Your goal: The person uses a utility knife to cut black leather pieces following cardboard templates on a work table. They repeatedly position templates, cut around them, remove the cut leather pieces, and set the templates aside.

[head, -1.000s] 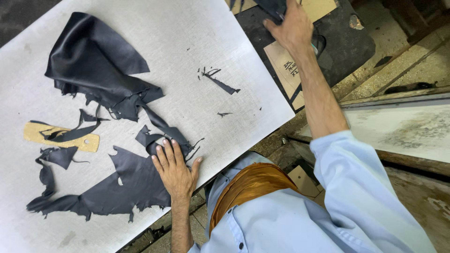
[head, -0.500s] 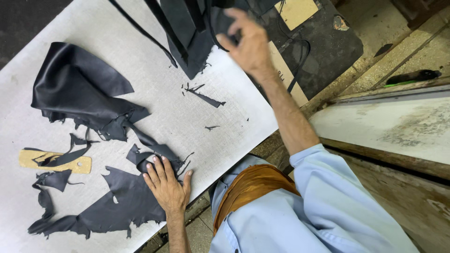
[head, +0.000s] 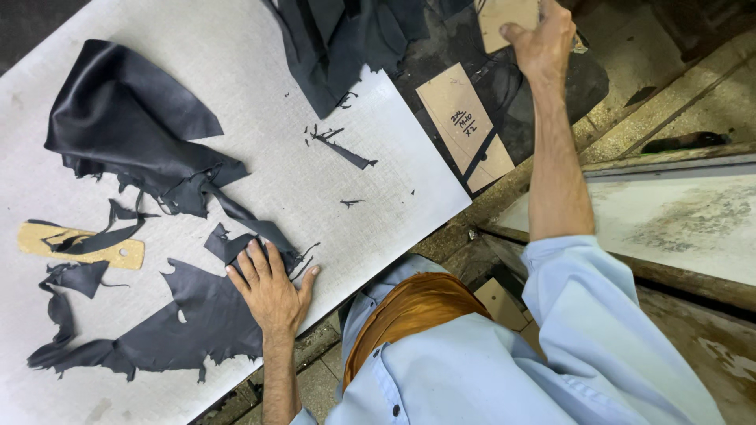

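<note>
The bench [head: 260,149] carried a big crumpled dark leather piece [head: 130,130] toward its far side. At its near edge, the left hand [head: 272,291] pressed flat, fingers spread, on a ragged leather scrap [head: 185,323]. Beyond the bench's right corner, the right hand [head: 543,39] pinched a small cardboard piece [head: 504,16].

Black leather scraps [head: 142,134] on a pale grey board [head: 260,142] — tan template [head: 79,245] (cardboard-coloured).
</note>
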Available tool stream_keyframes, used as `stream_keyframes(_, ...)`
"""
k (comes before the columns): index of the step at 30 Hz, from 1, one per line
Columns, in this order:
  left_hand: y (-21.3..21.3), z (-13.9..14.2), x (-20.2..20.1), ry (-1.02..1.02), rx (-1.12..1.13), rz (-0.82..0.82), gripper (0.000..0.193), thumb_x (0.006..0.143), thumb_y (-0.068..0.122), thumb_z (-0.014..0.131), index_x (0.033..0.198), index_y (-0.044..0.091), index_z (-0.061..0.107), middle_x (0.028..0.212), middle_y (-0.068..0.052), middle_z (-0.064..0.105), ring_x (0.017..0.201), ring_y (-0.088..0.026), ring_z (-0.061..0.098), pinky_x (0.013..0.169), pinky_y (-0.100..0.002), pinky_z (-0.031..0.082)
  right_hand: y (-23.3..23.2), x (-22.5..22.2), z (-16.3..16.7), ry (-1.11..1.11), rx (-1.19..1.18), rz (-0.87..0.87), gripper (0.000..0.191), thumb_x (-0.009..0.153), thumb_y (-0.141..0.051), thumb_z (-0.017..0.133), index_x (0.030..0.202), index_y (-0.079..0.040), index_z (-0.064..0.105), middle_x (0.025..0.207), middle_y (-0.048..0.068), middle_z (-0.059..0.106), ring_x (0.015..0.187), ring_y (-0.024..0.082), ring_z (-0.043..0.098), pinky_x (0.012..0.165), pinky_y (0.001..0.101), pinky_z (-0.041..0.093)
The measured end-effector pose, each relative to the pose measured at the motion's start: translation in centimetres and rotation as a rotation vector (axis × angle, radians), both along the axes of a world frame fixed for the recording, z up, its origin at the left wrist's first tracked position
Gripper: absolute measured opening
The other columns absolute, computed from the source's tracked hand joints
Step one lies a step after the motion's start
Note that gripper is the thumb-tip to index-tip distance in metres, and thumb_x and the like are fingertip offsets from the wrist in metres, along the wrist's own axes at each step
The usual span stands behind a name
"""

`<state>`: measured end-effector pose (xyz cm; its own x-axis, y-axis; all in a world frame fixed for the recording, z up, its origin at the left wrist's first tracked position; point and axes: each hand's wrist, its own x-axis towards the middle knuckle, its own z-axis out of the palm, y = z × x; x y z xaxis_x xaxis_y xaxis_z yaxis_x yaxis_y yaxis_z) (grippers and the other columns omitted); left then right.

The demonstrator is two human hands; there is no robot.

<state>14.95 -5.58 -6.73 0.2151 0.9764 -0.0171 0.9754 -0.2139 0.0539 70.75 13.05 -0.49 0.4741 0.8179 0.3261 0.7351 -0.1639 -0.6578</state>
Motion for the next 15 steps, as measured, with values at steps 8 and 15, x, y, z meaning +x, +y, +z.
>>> stream_keyframes(8, -1.4, -0.4, 1.3, -0.119, 0.068, -0.029, 0.110, 0.088, 0.082, 0.044, 0.155, -0.005, 0.037, 0.165, -0.032, 0.021, 0.154, -0.047, 0.012, 0.123, -0.066, 0.005, -9.8, -3.8, 1.0, 0.724, 0.057, -0.052, 0.021, 0.100, -0.011, 0.071, 0.117, 0.001, 0.070, 0.085, 0.005, 0.071, 0.055, 0.008, 0.054, 0.043, 0.0253, 0.040)
stream_keyframes(15, -4.3, -0.1, 4.4, -0.247, 0.020, -0.047, 0.115, 0.089, 0.082, 0.052, 0.159, -0.005, 0.027, 0.166, -0.031, 0.022, 0.156, -0.046, 0.015, 0.127, -0.063, 0.007, -14.2, -5.5, -2.9, 0.877, 0.050, 0.108, 0.009, 0.111, -0.005, 0.070, 0.113, 0.002, 0.065, 0.071, 0.001, 0.055, 0.049, 0.006, 0.043, 0.041, 0.0242, 0.030)
